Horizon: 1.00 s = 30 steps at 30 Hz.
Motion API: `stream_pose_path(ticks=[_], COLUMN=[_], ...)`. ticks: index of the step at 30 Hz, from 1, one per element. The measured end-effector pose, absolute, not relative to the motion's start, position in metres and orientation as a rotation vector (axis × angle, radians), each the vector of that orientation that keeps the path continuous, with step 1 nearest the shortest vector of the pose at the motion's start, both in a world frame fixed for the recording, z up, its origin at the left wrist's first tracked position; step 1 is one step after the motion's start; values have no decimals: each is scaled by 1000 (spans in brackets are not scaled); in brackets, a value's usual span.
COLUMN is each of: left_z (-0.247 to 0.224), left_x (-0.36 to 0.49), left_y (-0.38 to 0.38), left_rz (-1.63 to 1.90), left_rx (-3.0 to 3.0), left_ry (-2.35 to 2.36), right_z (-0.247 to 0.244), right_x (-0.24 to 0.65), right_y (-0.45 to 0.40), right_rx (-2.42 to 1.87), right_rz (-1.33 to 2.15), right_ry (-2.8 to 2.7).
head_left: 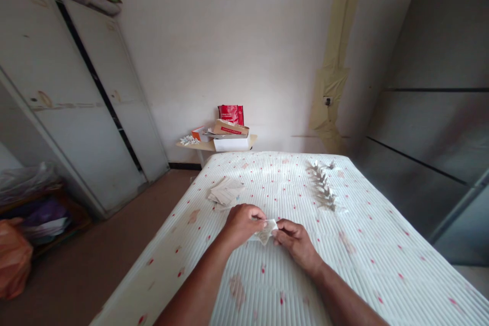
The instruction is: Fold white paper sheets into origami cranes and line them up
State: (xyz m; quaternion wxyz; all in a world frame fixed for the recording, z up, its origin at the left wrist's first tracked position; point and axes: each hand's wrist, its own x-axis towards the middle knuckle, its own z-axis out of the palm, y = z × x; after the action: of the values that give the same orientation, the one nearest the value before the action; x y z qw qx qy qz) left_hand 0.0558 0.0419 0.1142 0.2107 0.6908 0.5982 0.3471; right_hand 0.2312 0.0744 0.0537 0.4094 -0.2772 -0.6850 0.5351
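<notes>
A small folded piece of printed paper (266, 233) is held between both hands above the striped, dotted cover (263, 277). My left hand (244, 221) pinches its left side, fingers closed on it. On the right edge, the thumb and fingers of my right hand (295, 240) are closed too. A loose stack of flat paper sheets (226, 191) lies beyond my left hand. Several folded paper figures (323, 187) stand in a row at the far right of the cover.
Behind the covered surface, a small table (208, 146) holds a white box (232, 143), a red bag (231, 114) and an orange box (199, 134). Grey cabinets (87, 86) stand at the left. An orange plastic bag (14, 260) sits low at the left edge.
</notes>
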Motion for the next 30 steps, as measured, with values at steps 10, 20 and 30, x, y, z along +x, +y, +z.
stream_pose_path(ticks=[10, 20, 30], left_z=[114, 104, 105], left_x=[65, 75, 61], left_y=[39, 38, 37], left_rz=[956, 1060, 1321], left_rx=[1974, 1927, 1448], left_ry=[1770, 1796, 1487], right_z=[55, 59, 58], right_x=[230, 230, 229], right_y=[71, 69, 73], right_rx=[-700, -646, -764], right_rz=[1296, 1267, 1382], right_ry=[-1769, -1798, -1618])
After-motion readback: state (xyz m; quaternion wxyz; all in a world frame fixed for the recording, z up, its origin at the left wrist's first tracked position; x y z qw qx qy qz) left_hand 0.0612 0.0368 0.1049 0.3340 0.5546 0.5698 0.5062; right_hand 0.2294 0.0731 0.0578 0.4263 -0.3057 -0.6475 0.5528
